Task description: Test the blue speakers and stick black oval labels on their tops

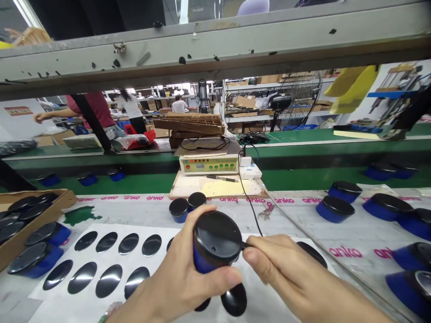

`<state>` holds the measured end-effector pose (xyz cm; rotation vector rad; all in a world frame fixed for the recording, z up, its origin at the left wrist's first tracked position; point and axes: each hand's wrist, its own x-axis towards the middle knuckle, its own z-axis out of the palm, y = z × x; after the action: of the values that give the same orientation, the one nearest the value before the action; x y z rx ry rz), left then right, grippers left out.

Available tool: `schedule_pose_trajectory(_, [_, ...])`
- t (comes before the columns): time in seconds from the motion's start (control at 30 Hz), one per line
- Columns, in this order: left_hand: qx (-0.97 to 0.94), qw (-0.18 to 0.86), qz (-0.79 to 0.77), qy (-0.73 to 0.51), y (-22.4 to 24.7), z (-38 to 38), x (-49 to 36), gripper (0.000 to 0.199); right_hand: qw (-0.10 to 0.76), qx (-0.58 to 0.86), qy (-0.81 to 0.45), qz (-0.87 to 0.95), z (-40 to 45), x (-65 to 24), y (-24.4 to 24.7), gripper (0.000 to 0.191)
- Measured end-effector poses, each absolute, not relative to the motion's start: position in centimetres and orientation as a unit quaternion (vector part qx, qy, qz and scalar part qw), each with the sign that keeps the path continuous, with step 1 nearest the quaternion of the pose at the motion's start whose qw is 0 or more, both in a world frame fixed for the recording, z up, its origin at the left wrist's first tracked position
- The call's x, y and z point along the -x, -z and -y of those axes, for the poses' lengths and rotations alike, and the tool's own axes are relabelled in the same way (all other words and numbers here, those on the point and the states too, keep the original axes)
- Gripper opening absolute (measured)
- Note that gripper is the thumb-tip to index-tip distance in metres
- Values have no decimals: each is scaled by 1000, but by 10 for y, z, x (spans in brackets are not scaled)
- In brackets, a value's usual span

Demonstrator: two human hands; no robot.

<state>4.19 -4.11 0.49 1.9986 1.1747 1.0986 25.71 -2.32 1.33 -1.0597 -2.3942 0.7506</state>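
Note:
My left hand (188, 264) is wrapped round a blue round device with a glossy black top (218, 235), tilted above the white sheet. The fingers of my right hand (283, 269) pinch the end of a thin black cable (251, 202) against the device's right side. How far the cable's tip goes in cannot be seen. Below lies a white sheet (111, 237) with rows of glossy black round stickers (109, 280), partly hidden by my hands. Two similar blue devices (179, 210) stand just beyond my left hand.
A test box with lights and buttons (210, 164) sits ahead on a board with a pen (222, 178). Several blue devices (335, 209) stand at right. A cardboard tray (65, 202) of black-topped devices is at left. A metal shelf beam (202, 45) crosses overhead; people work beyond.

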Motion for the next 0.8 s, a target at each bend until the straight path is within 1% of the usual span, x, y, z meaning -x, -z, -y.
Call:
schedule_pose_trajectory(0.07, [-794, 164, -445, -380, -6, 39, -42, 75, 200, 376, -301, 853, 16, -259, -3, 30])
schedule_pose_trajectory(0.13, [-837, 16, -424, -346, -9, 39, -43, 75, 221, 358, -311, 852, 11, -261, 6, 22])
schedule_pose_trajectory(0.2, [-861, -117, -367, -332, -13, 41, -46, 65, 262, 329, -291, 859, 10, -261, 14, 17])
schedule_pose_trajectory(0.23, [-864, -169, -327, -343, -14, 44, -47, 56, 286, 314, -273, 863, 11, -261, 17, 16])
schedule_pose_trajectory(0.3, [-870, -224, -253, -359, -17, 49, -51, 37, 326, 286, -243, 868, 15, -260, 20, 15])
schedule_pose_trajectory(0.33, [-869, -234, -236, -366, -17, 53, -53, 29, 342, 274, -231, 869, 17, -259, 20, 14])
schedule_pose_trajectory(0.4, [-866, -230, -251, -365, -16, 59, -58, 24, 359, 260, -214, 870, 20, -257, 20, 15])
schedule_pose_trajectory(0.53, [-852, -210, -322, -356, -14, 65, -61, 32, 383, 247, -175, 873, 22, -253, 19, 15])
schedule_pose_trajectory(0.67, [-895, -183, -284, -292, -18, 61, -57, 37, 397, 238, -143, 875, 23, -250, 23, 20])
schedule_pose_trajectory(0.73, [-890, -149, -285, -323, -18, 59, -56, 39, 404, 243, -128, 873, 23, -250, 26, 26])
schedule_pose_trajectory(0.8, [-872, -135, -299, -362, -17, 58, -56, 36, 414, 241, -120, 870, 23, -251, 28, 28])
